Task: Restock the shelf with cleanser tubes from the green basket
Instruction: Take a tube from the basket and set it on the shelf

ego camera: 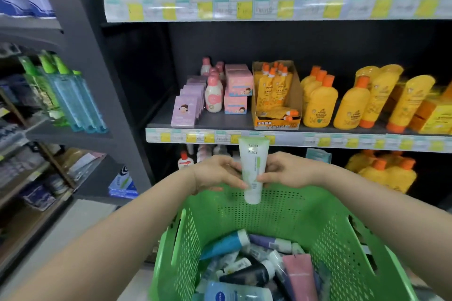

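Observation:
A white and light-green cleanser tube [253, 164] stands upright, cap down, above the far rim of the green basket [342, 239]. My left hand [217, 173] and my right hand [286, 171] pinch it from either side near its lower half. Its crimped top reaches the price strip of the middle shelf [220, 120]. Inside the basket lie several more tubes [256, 266]: blue, black, pink, purple and white. The left part of the middle shelf is bare dark board.
The middle shelf holds purple boxes [188, 105], pink bottles and boxes [234, 90], an orange carton of pouches [276, 98] and yellow bottles [347, 102]. The upper shelf [244, 7] carries tubes. A side rack on the left holds green and blue bottles [68, 95].

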Demonstrator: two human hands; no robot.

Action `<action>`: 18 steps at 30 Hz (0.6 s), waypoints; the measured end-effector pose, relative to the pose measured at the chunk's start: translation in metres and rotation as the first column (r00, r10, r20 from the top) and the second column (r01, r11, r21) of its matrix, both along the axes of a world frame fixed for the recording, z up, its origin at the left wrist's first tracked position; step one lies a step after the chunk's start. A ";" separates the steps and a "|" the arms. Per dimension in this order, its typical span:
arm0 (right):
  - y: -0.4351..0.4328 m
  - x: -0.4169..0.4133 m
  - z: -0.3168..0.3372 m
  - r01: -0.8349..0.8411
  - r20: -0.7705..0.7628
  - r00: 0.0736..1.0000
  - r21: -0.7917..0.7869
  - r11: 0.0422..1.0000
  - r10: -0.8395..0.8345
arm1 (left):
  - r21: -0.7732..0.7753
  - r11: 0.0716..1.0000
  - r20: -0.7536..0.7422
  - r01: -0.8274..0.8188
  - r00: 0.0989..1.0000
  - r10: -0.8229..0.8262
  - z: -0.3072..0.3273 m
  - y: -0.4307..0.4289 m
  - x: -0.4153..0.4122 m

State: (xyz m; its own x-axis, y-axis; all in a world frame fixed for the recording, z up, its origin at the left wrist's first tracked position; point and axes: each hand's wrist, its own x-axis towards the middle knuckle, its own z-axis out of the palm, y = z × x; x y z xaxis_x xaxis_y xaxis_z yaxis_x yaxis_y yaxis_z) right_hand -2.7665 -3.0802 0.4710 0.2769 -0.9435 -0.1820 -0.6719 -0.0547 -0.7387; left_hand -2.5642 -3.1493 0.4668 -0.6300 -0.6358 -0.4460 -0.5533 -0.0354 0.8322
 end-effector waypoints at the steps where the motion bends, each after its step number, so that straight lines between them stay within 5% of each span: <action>1: -0.001 0.001 0.009 0.006 0.024 1.000 -0.010 1.000 -0.006 | -0.015 1.000 -0.027 -0.006 1.000 0.006 0.004 0.001 -0.001; 9: -0.005 0.006 0.085 0.005 0.073 0.997 -0.126 0.992 0.004 | -0.201 0.973 -0.263 -0.114 0.963 0.058 0.065 0.001 -0.001; 18: -0.001 0.016 0.162 0.246 0.145 0.967 -0.319 0.915 -0.209 | -0.312 0.921 -0.378 -0.235 0.920 0.107 0.148 0.003 -0.008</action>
State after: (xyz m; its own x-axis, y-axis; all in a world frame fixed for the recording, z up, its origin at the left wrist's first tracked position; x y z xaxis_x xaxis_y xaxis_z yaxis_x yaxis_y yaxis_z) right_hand -2.7503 -3.0813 0.6325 0.0481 -0.9842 0.1705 -0.6141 -0.1637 -0.7720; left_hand -2.5726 -3.1459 0.6151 -0.5704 -0.8200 0.0478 -0.2389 0.2212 0.9455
